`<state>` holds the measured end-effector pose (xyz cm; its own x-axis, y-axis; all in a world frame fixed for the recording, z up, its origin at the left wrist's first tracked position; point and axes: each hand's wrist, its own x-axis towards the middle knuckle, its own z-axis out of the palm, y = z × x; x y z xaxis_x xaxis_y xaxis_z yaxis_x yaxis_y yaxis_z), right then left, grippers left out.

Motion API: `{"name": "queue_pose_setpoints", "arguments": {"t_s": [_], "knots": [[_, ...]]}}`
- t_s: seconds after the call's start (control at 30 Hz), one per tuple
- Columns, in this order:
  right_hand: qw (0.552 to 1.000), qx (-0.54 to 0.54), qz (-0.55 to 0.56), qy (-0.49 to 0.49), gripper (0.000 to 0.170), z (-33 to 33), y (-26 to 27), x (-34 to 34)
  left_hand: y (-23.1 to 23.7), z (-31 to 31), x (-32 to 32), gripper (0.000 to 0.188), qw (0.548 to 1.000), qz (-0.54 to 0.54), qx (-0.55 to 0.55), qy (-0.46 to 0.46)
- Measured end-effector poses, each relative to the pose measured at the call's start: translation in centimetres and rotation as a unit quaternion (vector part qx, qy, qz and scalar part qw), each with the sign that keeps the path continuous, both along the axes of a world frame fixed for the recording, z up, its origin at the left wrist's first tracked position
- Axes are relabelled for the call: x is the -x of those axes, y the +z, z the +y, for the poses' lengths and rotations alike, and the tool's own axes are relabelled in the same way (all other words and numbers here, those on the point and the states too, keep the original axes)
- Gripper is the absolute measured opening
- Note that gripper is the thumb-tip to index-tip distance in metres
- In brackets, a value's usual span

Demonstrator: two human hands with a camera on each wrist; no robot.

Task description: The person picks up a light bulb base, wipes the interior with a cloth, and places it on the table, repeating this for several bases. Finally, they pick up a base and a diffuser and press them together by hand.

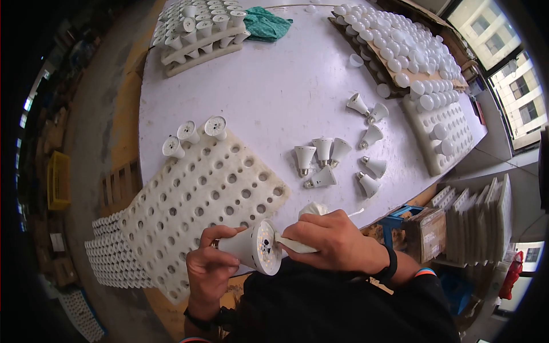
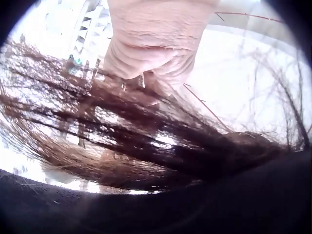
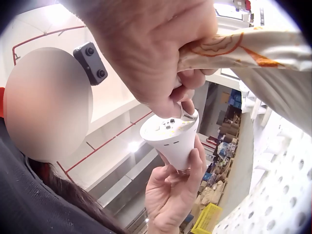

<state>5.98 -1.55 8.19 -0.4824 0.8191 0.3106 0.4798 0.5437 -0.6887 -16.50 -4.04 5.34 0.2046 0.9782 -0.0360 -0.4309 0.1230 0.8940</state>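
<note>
My left hand [image 1: 209,268] grips a white LED bulb body [image 1: 239,247] by its screw-base end, with the open face and its circuit board [image 1: 266,247] turned toward my right hand [image 1: 337,240]. That right hand clasps a soft whitish bag [image 3: 253,46] with orange print. A narrow tip of the bag [image 1: 296,246] comes out below my fingers, right at the rim of the bulb body. In the left wrist view, dark hair [image 2: 146,122] covers most of the hand, and the bulb is hidden.
A foam tray with holes [image 1: 200,200] carries several bulb bodies at its far edge. Loose bulb bodies [image 1: 323,150] lie on the table [image 1: 286,74]. Filled trays [image 1: 200,48] and a green cloth [image 1: 267,24] stand farther back; white domes [image 1: 400,43] are piled at right.
</note>
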Motion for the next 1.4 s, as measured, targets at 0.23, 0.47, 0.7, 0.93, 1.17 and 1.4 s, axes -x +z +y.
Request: {"name": "queue_pose_setpoints", "arguments": {"t_s": [0.23, 0.47, 0.7, 0.93, 1.17, 1.4], "knots": [[0.990, 0.102, 0.093, -0.006, 0.017, 0.2, 0.2, 0.1, -1.5, 0.5, -0.3, 0.012, 0.996, -0.032, -0.084, 0.002], [0.955, 0.226, 0.158, -0.110, 0.020, 0.8, 0.3, -1.5, -6.1, 7.1, -2.3, 0.036, 0.969, -0.124, 0.213, 0.012], [0.964, 0.203, 0.117, -0.123, 0.026, 1.9, -1.6, -3.7, -14.8, 15.5, -8.1, 0.036, 0.964, -0.046, 0.260, -0.028], [0.960, 0.210, 0.089, -0.165, 0.020, 3.6, -3.0, -4.6, -23.3, 19.8, -14.3, 0.046, 0.956, 0.094, 0.277, 0.038], [0.962, 0.186, 0.073, -0.186, 0.024, 5.9, -3.5, -3.1, -21.6, 18.5, -14.9, 0.043, 0.910, 0.403, -0.067, 0.073], [0.966, 0.161, 0.119, -0.165, 0.026, 6.7, -4.2, -2.6, -18.8, 19.2, -3.4, 0.034, 0.928, 0.056, 0.180, 0.320]]}}
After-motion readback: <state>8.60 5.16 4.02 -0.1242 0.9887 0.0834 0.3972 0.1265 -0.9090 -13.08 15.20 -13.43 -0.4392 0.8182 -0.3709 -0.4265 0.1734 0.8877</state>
